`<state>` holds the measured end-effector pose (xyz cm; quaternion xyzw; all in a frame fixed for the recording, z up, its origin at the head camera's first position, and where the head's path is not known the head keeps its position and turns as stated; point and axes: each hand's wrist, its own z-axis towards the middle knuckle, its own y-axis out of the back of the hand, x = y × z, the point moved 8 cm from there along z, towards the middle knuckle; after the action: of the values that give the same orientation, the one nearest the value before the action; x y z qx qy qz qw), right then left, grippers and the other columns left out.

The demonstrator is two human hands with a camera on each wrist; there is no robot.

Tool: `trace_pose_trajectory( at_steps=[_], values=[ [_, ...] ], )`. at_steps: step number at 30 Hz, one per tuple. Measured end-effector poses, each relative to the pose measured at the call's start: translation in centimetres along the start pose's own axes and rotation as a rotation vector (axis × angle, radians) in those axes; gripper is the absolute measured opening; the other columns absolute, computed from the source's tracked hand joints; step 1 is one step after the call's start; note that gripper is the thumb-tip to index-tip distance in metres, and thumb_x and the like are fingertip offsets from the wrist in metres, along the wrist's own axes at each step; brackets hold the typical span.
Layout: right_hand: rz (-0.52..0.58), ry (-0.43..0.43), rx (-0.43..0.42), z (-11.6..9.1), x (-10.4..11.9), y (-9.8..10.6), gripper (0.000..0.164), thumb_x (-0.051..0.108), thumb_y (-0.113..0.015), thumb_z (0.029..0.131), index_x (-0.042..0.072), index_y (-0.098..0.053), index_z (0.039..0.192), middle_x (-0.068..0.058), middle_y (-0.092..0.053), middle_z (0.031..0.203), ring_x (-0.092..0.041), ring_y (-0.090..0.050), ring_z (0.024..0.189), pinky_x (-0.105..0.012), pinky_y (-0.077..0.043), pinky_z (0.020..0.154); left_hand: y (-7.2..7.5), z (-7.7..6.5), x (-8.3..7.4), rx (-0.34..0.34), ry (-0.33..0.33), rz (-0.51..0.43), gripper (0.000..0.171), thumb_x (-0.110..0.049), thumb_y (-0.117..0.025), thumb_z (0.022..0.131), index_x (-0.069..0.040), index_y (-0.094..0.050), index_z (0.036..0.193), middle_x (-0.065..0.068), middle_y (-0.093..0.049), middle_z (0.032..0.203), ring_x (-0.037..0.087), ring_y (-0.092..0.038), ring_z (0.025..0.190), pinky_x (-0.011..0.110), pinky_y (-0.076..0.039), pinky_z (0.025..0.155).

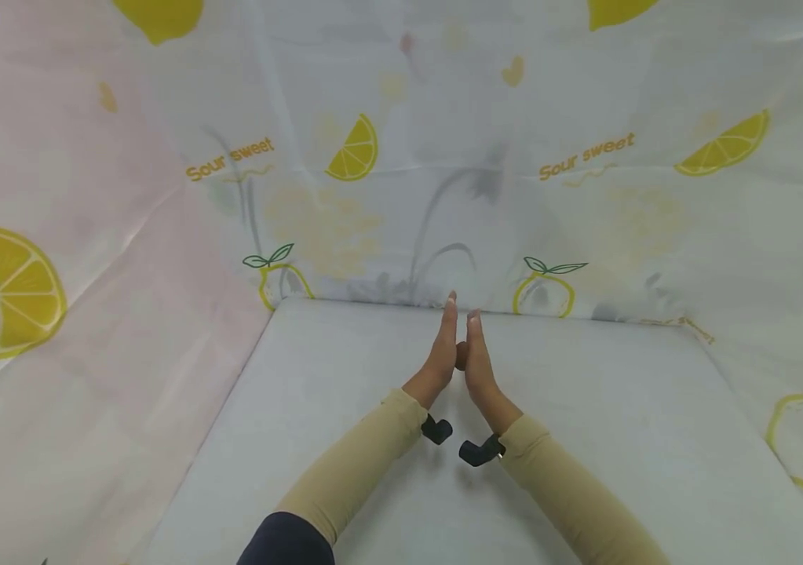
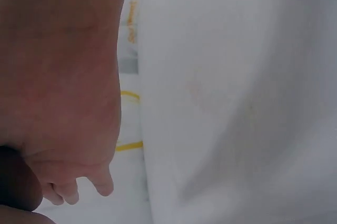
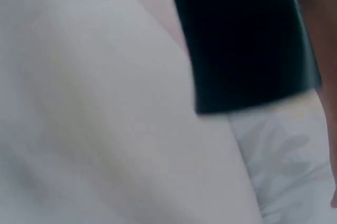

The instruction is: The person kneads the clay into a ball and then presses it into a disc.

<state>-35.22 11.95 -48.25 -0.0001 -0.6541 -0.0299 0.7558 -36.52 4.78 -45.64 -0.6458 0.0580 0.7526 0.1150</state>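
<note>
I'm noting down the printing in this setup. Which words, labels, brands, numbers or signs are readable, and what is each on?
"Sour sweet": slanted orange lettering, head view's left half, on the white lemon-patterned sheet.
"Sour sweet": matching orange lettering, right half, same sheet.
Too small to read: tiny orange lettering, low at right, same sheet.
Too blurred to read: sideways orange lettering, left wrist view.

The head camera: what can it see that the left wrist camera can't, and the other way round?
Only the head view shows the left hand and right hand from above, plus tan sleeves, black wrist pieces and lemon slices.

Only the left wrist view shows a creased palm up close; which hand's, I can't tell.

Both show the white tabletop, the lemon-print cloth and, probably, the round brown thing between the hands, just a dark shape up close.
</note>
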Motion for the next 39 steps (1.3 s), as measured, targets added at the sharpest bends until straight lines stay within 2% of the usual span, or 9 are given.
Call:
trace_pose_trajectory(
  at_steps=[1,2,4,5,6,17,27,35,39],
  values=[
    [-0.001,0.019,0.001,-0.2,0.3,-0.2,0.070,0.049,-0.012,0.110,0.006,0.001,0.163,-0.028,-0.046,0.134,-0.019,-0.058,0.093,-0.032,-0.032,0.107,0.1,0.1,0.1,-0.008,0.001,0.011,0.075,-0.060,-0.016,0.107,-0.014,-0.009,0.165,0.002,-0.008,0.171,0.017,-0.004,0.156,0.042,-0.005,0.125],
    [0.006,0.036,0.006,-0.4,0.5,-0.4,0.070,0.049,-0.013,0.110,0.006,0.002,0.163,-0.028,-0.042,0.146,-0.021,-0.056,0.117,-0.034,-0.030,0.113,0.3,0.3,0.1,-0.021,0.001,0.027,0.075,-0.060,-0.017,0.107,-0.013,-0.010,0.165,0.003,-0.009,0.171,0.018,-0.005,0.156,0.043,-0.006,0.125],
    [0.014,0.065,0.012,-0.7,1.0,-0.8,0.072,0.049,-0.016,0.110,0.005,0.003,0.163,-0.019,-0.015,0.167,-0.021,-0.022,0.152,-0.040,-0.012,0.124,0.7,0.5,0.4,-0.050,0.002,0.056,0.075,-0.060,-0.019,0.107,-0.012,-0.012,0.165,0.005,-0.010,0.171,0.020,-0.007,0.156,0.046,-0.008,0.125],
    [0.013,0.077,0.015,-0.9,1.3,-0.9,0.072,0.049,-0.017,0.110,0.004,0.004,0.163,-0.015,-0.006,0.170,-0.020,-0.003,0.155,-0.042,-0.004,0.125,0.9,0.6,0.5,-0.063,-0.001,0.067,0.076,-0.059,-0.020,0.107,-0.011,-0.012,0.164,0.007,-0.010,0.170,0.022,-0.008,0.156,0.047,-0.008,0.125],
    [0.017,0.086,0.020,-1.0,1.5,-1.1,0.073,0.049,-0.018,0.110,0.003,0.004,0.162,-0.014,-0.005,0.170,-0.023,-0.001,0.156,-0.044,-0.002,0.125,1.1,0.6,0.5,-0.072,-0.001,0.080,0.076,-0.059,-0.021,0.107,-0.010,-0.012,0.164,0.008,-0.010,0.170,0.023,-0.008,0.156,0.048,-0.008,0.125],
    [0.017,0.113,-0.010,-1.1,3.1,-0.4,0.059,0.026,-0.018,0.112,-0.003,0.001,0.161,-0.017,-0.007,0.169,-0.027,-0.004,0.156,-0.045,-0.003,0.125,1.5,-0.1,1.3,-0.063,0.023,0.143,0.077,-0.057,-0.017,0.108,-0.005,-0.008,0.164,0.012,-0.006,0.170,0.026,-0.004,0.156,0.048,-0.007,0.125],
    [0.034,0.075,-0.102,0.0,2.6,1.5,0.075,0.055,-0.021,0.109,0.008,-0.002,0.164,-0.007,-0.010,0.171,-0.015,-0.004,0.156,-0.039,-0.003,0.125,-0.9,-1.5,2.0,0.134,0.052,0.127,0.070,-0.052,-0.007,0.109,-0.009,0.000,0.164,0.005,-0.001,0.171,0.018,0.002,0.156,0.043,-0.002,0.125],
    [0.060,0.025,-0.109,0.9,1.2,2.5,0.072,0.050,-0.021,0.110,0.007,0.001,0.163,-0.007,-0.003,0.171,-0.017,0.000,0.156,-0.037,-0.002,0.125,-1.6,-1.8,0.7,0.178,0.019,0.060,0.082,-0.066,-0.007,0.104,-0.010,0.000,0.164,0.003,-0.002,0.171,0.014,0.000,0.155,0.039,-0.002,0.125],
    [0.061,0.001,-0.093,0.8,0.5,2.0,0.071,0.050,-0.017,0.110,0.007,-0.001,0.164,-0.011,-0.008,0.170,-0.019,-0.003,0.156,-0.037,-0.001,0.125,-1.2,-1.3,0.0,0.136,-0.016,0.027,0.086,-0.069,-0.008,0.102,-0.010,-0.001,0.164,0.003,-0.001,0.171,0.015,0.000,0.155,0.039,-0.003,0.125]
  ],
)
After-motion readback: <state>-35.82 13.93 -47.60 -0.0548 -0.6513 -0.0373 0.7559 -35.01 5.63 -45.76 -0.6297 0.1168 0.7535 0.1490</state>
